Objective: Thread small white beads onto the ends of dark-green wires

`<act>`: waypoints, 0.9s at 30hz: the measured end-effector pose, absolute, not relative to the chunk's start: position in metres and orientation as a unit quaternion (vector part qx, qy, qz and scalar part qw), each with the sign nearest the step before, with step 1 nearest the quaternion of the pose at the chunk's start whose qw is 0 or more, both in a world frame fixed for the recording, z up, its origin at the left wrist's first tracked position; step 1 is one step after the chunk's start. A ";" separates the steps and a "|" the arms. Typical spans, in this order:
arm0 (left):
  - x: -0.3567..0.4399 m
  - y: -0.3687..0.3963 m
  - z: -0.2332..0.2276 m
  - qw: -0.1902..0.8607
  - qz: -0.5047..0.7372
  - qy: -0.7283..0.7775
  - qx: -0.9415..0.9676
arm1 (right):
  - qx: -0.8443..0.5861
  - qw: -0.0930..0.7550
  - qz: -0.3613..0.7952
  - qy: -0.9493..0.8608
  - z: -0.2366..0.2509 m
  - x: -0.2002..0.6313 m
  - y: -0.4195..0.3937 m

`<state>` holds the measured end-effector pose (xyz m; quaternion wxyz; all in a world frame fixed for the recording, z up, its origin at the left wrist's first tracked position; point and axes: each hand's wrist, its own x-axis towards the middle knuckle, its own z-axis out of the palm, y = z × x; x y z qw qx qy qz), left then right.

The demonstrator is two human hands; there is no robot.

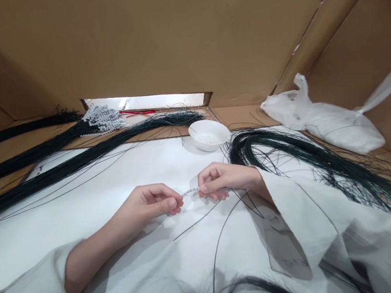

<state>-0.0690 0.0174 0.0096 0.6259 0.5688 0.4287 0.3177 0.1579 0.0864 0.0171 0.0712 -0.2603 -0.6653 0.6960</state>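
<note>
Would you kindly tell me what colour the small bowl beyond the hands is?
The bowl is white, seen in the head view.

hands: left hand (153, 206) and right hand (222, 181) meet at centre, a beaded wire (190, 192) between them
bowl (209, 134): behind the hands
wire bundles (74, 163): left
wire loop (310, 159): right
bag (326, 121): far right, behind the loop

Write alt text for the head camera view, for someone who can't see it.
Two bare hands, left hand and right hand, pinch the ends of a short beaded wire between them above a white cloth. A small white bowl sits just beyond, with bundles of dark wire on both sides and a white plastic bag at right.
</note>
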 end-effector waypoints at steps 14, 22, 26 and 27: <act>-0.066 0.018 0.008 0.599 0.329 0.476 0.554 | -0.261 0.070 0.684 -0.678 0.018 0.158 0.085; -0.068 0.016 0.006 0.550 0.295 0.519 0.583 | -0.279 0.048 0.658 -0.697 0.023 0.154 0.081; -0.064 0.014 0.011 0.518 0.279 0.532 0.609 | -0.280 0.046 0.649 -0.706 0.022 0.153 0.080; -0.063 0.013 0.012 0.507 0.277 0.538 0.614 | -0.281 0.045 0.647 -0.708 0.022 0.153 0.079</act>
